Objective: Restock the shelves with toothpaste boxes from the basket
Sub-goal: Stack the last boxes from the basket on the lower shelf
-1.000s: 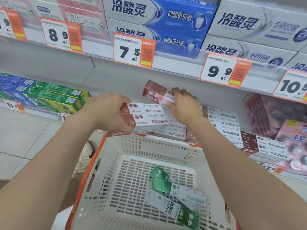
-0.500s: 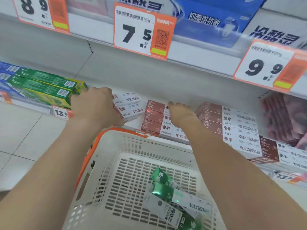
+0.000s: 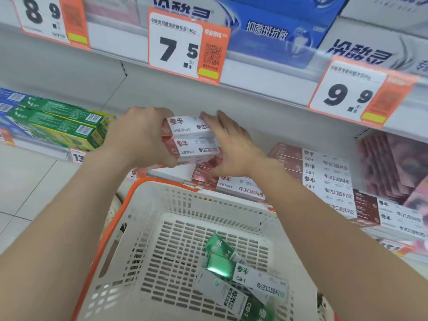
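Note:
My left hand (image 3: 139, 137) grips a small stack of red-and-white toothpaste boxes (image 3: 192, 140) by its left end, held just above the lower shelf. My right hand (image 3: 234, 147) lies with straight fingers against the right end of that stack. Under it, more red-and-white boxes (image 3: 231, 185) rest on the shelf, with a taller stack (image 3: 324, 170) to the right. The white basket (image 3: 162, 205) with an orange rim sits below my arms. It holds three green-and-white toothpaste boxes (image 3: 240, 279) near its front right.
Green boxes (image 3: 58, 121) fill the shelf's left part. Dark pink packs (image 3: 393, 163) stand at the right. The upper shelf edge carries price tags 7.5 (image 3: 185, 47) and 9.9 (image 3: 354, 93), with blue and white cartons above. Tiled floor lies at the left.
My left hand has lifted its boxes up and to the right. My right hand has left the shelf stack and now presses on the end of the held boxes.

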Available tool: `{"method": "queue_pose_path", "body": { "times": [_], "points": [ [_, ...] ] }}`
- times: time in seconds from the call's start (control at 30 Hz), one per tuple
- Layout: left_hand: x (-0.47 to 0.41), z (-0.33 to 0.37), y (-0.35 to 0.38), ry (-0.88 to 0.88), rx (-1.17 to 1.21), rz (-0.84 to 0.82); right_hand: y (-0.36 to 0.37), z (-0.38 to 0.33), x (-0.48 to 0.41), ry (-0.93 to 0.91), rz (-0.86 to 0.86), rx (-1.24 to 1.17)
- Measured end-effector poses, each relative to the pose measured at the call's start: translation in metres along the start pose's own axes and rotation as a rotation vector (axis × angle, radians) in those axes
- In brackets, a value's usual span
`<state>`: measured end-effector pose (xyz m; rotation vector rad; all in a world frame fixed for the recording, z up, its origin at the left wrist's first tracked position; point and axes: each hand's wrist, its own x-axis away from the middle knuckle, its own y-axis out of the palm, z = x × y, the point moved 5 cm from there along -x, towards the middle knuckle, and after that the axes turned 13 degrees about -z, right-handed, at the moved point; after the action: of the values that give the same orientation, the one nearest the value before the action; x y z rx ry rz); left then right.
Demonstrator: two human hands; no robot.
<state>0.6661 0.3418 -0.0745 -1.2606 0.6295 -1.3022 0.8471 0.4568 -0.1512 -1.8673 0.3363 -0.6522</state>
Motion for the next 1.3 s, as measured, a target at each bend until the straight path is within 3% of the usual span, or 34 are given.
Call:
{"method": "queue_pose_path", "body": {
  "times": [0.07, 0.13, 0.33, 0.4, 0.53, 0.6, 0.77, 1.3],
  "points": [
    [-0.002, 0.008, -0.007, 0.087, -0.005, -0.025, -0.011, -0.004, 0.001, 0.026, 0.140, 0.160],
    [-0.006, 0.018, -0.006, 0.179, 0.020, -0.063, -0.018, -0.006, 0.005, -0.009, 0.172, 0.249],
    [-0.032, 0.032, 0.068, 0.277, 0.136, -0.165, -0.007, 0.028, 0.029, 0.085, -0.053, 0.294],
    [-0.036, 0.030, 0.091, 0.223, 0.266, -0.209, 0.009, 0.041, 0.035, 0.167, -0.147, 0.300],
    [-0.038, 0.022, 0.123, -0.054, 0.546, -0.364, 0.048, 0.061, 0.043, 0.264, -0.308, 0.233],
    [-0.040, 0.018, 0.131, -0.149, 0.687, -0.406, 0.058, 0.064, 0.042, 0.272, -0.309, 0.133],
    [-0.059, 0.013, 0.142, -0.173, 0.891, -0.386, 0.060, 0.069, 0.040, 0.267, -0.269, 0.020],
    [-0.074, 0.005, 0.165, -0.158, 0.832, -0.420, 0.060, 0.080, 0.047, 0.271, -0.321, 0.079]
  ]
}}
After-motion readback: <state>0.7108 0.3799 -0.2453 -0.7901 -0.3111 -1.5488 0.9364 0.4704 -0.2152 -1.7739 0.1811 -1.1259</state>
